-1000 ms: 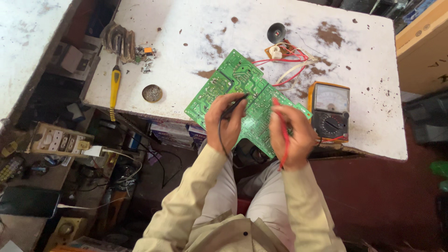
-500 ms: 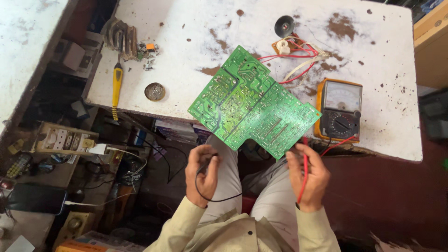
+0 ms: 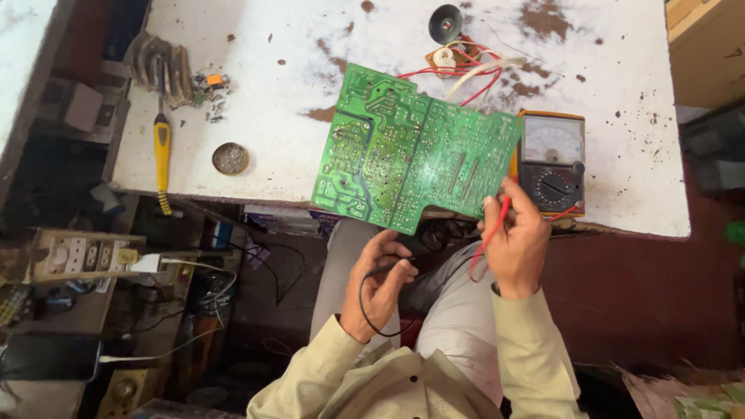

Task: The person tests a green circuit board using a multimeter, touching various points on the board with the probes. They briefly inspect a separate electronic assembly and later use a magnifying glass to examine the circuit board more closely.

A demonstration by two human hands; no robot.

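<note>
A green circuit board (image 3: 411, 151) lies solder side up at the near edge of the white worktable (image 3: 295, 85), partly overhanging it. My left hand (image 3: 380, 283) is below the table edge over my lap, closed on a black test probe whose lead loops beneath it. My right hand (image 3: 514, 240) grips a red test probe (image 3: 490, 233), its tip near the board's lower right corner. An analogue multimeter (image 3: 552, 159) with an orange case sits right of the board, just above my right hand.
A yellow-handled screwdriver (image 3: 161, 151), a small round tin (image 3: 230, 157), a small speaker (image 3: 445, 22) and a part with red and white wires (image 3: 466, 66) lie on the table. A switch-and-socket board (image 3: 77, 256) and tangled cables fill the left floor area.
Both hands drew back from the board toward my lap, then my right hand rose again with the red probe to the board's corner. The view has shifted closer.
</note>
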